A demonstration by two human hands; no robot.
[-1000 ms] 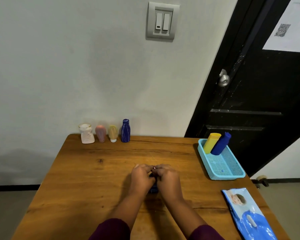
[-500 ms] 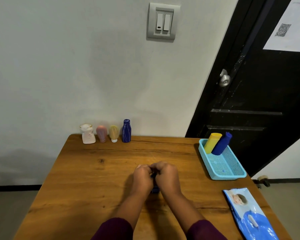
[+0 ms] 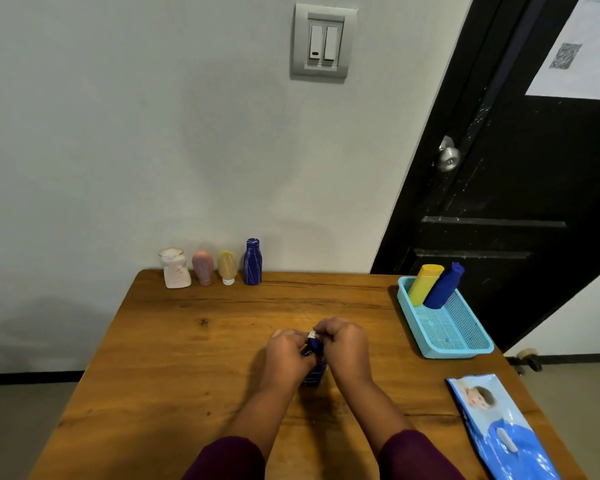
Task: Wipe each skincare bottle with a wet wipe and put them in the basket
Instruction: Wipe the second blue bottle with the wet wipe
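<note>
Both hands are closed on one dark blue bottle [image 3: 314, 371], which stands on the table [image 3: 187, 358]. The left hand [image 3: 286, 351] curls round its upper body. The right hand [image 3: 347, 344] curls over the top and pinches a scrap of white wet wipe [image 3: 312, 333] against the neck; most of the wipe is hidden under the fingers. Only the bottle's lower part shows below the hands. The basket [image 3: 454, 353] lies to the right of the grip and a little beyond it, with a yellow bottle [image 3: 425, 284] and a blue bottle [image 3: 444, 287] leaning at its far end. The pack of wipes [image 3: 499, 431] lies right of the grip and nearer the person. Far beyond and to the left, a row of four bottles [image 3: 215, 266] waits by the wall. The likely risks are that the wet bottle slips if the left hand loosens while the right one rubs, and that the hidden lower part goes unwiped.
</note>
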